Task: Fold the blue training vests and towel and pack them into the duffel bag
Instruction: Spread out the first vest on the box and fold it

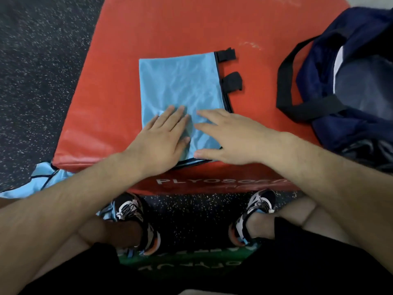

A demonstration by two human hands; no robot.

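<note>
My left hand (163, 135) and right hand (231, 139), fingers straight, press the folded vest (180, 81); open worktop (106, 92) left, duffel bag (361, 24) right.

The folded vest (180, 86) lies flat on the middle of the plyo box (102, 99) top. Both hands lie flat on the vest's end nearest the box's front edge, the left hand (163, 137) toward the box's left side and the right hand (229, 139) just beside it. The duffel bag (350, 86) sits on the box's right part, apart from the vest. A second vest (40, 182) lies on the floor (32, 81) off the box's front left corner. The left shoe (131, 211) and right shoe (259, 205) stand on the floor before the box's front face.
</note>
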